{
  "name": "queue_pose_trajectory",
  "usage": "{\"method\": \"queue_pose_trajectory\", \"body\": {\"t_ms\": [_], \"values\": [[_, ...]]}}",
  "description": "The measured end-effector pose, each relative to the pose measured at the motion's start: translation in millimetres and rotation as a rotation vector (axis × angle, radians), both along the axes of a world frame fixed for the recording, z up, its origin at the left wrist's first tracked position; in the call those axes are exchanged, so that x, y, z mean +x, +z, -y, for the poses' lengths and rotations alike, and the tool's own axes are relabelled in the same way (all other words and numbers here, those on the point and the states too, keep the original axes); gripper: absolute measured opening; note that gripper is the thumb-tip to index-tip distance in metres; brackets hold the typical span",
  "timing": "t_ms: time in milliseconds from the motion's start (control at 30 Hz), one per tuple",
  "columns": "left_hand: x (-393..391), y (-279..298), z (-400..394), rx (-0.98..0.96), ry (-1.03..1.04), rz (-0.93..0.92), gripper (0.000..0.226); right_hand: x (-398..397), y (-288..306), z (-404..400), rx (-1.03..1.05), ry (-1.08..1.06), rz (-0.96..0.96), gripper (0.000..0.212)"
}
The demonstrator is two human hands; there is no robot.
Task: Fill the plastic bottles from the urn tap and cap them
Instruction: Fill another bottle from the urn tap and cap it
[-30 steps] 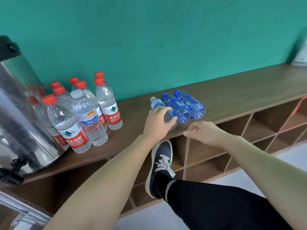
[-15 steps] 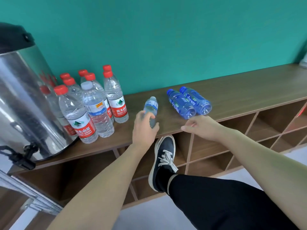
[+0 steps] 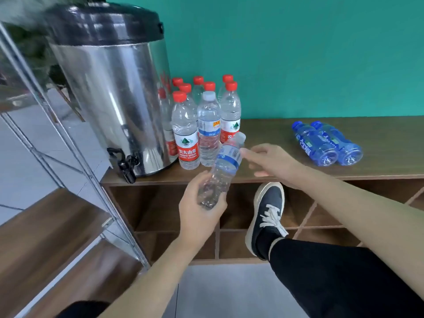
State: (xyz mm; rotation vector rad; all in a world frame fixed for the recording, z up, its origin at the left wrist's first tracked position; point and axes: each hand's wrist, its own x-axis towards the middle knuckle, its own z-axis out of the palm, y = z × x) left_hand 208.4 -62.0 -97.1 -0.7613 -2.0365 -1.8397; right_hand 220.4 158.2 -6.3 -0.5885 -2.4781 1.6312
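My left hand [image 3: 202, 214] grips the lower end of a small clear bottle [image 3: 223, 166] with a blue-and-white label and a white cap. The bottle is tilted, cap end up and to the right, lifted in front of the shelf edge. My right hand [image 3: 273, 161] hovers just right of the bottle's neck with fingers extended, holding nothing. The steel urn [image 3: 110, 92] with a black lid stands at the left end of the wooden shelf top [image 3: 275, 138], and its black tap [image 3: 125, 162] hangs over the front edge.
Several capped clear bottles [image 3: 185, 131], most red-capped and red-labelled, stand beside the urn. Two blue bottles [image 3: 325, 143] lie on their sides to the right. My foot in a dark shoe [image 3: 267, 216] rests in a cubby below. A metal rack [image 3: 57, 134] stands at left.
My left hand lifted the small clear bottle off the shelf top and brought it toward me and the urn. My right hand moved up beside its neck. The view swung left.
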Motion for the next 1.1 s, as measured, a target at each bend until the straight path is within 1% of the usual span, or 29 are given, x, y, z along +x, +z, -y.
{"method": "queue_pose_trajectory", "body": {"t_ms": [33,100,167,233,333,433,467,533,567,633,700,733,833,900,1033,1100], "values": [[0.8,-2.1,10.5,0.023,-0.001,0.009,0.058,-6.9,5.5,10.7,-0.086,0.019,0.012,0.071],[1.3,-7.9,30.8,0.058,-0.025,0.045,0.062,-18.5,12.3,31.8,-0.212,0.099,0.034,0.061],[0.5,-13.1,51.9,0.071,-0.057,0.076,0.063,-29.5,11.5,54.1,-0.308,0.182,0.033,0.054],[-3.4,-16.2,73.2,0.084,-0.08,0.121,0.064,-39.6,8.6,77.5,-0.359,0.227,0.019,0.053],[-16.1,-15.3,97.1,0.062,-0.08,0.248,0.074,-53.2,9.1,104.8,-0.333,0.319,0.036,0.049],[-27.6,-9.0,108.0,-0.064,-0.085,0.341,0.086,-63.7,5.4,120.8,-0.27,0.457,0.113,0.053],[-30.6,-8.5,110.2,-0.071,-0.105,0.349,0.086,-66.8,1.5,127.7,-0.259,0.499,0.146,0.053],[-35.5,-11.0,117.7,-0.038,-0.129,0.371,0.084,-71.9,-8.5,146.6,-0.259,0.592,0.203,0.047],[-37.6,-13.6,122.8,-0.02,-0.12,0.38,0.083,-74.8,-14.3,155.9,-0.264,0.634,0.22,0.044],[-42.1,-22.0,134.5,-0.006,-0.069,0.394,0.08,-82.5,-25.8,171.8,-0.252,0.676,0.232,0.044],[-45.9,-31.7,145.9,-0.01,-0.027,0.411,0.081,-90.9,-32.6,184.3,-0.188,0.664,0.213,0.045],[-47.9,-36.4,151.0,-0.019,-0.008,0.414,0.082,-95.2,-33.2,189.8,-0.126,0.649,0.19,0.041],[-53.2,-45.8,164.1,-0.062,0.031,0.419,0.083,-107.8,-28.7,198.7,0.178,0.575,0.074,0.03],[-57.4,-48.8,171.1,-0.095,0.039,0.41,0.083,-113.4,-24.6,201.2,0.269,0.547,0.021,0.033],[-62.4,-48.1,177.7,-0.214,0.009,0.348,0.083,-112.0,-26.3,206.7,0.424,0.562,-0.005,0.038],[-63.4,-46.6,176.5,-0.259,0.009,0.319,0.082,-109.9,-29.4,207.3,0.521,0.525,-0.03,0.04]]}}
